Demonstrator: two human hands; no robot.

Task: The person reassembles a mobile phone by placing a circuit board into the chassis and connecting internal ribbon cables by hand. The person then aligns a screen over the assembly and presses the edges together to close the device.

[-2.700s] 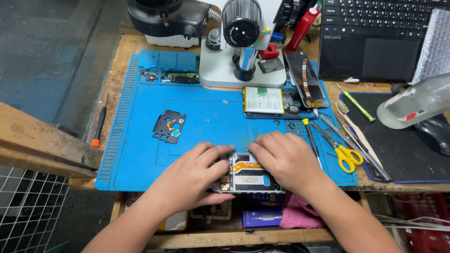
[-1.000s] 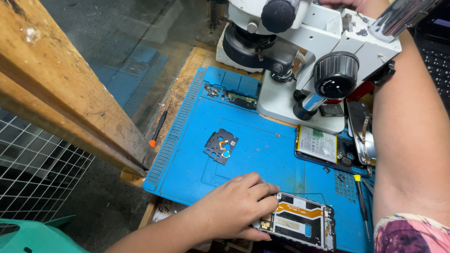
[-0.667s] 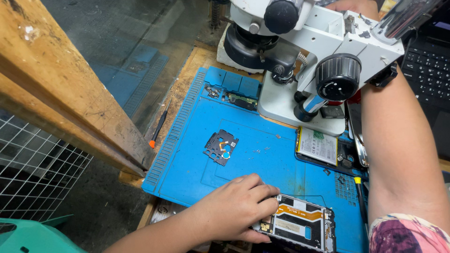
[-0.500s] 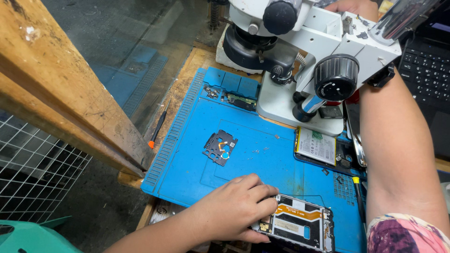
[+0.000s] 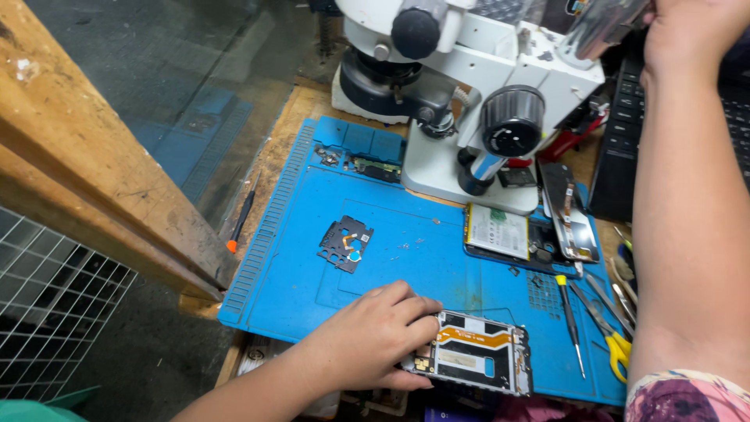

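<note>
An opened phone frame [image 5: 478, 361] with an orange flex cable lies at the near edge of the blue work mat [image 5: 406, 258]. My left hand [image 5: 373, 337] grips its left end, fingers curled over the edge. My right hand [image 5: 687, 31] is raised at the top right, closed around a shiny silver object [image 5: 601, 23] beside the white microscope [image 5: 476, 86]. My right forearm runs down the right side of the view.
A small black circuit plate [image 5: 346, 244] lies mid-mat. A second opened phone [image 5: 516, 234] and a dark phone [image 5: 570, 223] sit under the microscope. Screwdrivers [image 5: 569, 320], yellow-handled scissors [image 5: 617, 344] and tweezers lie right. A laptop keyboard [image 5: 617, 148], wooden beam [image 5: 94, 156] and wire grid [image 5: 47, 305] border the bench.
Earlier both hands rested on the phone frame. My right hand has since lifted up to the top right by the microscope, while my left hand has stayed on the frame.
</note>
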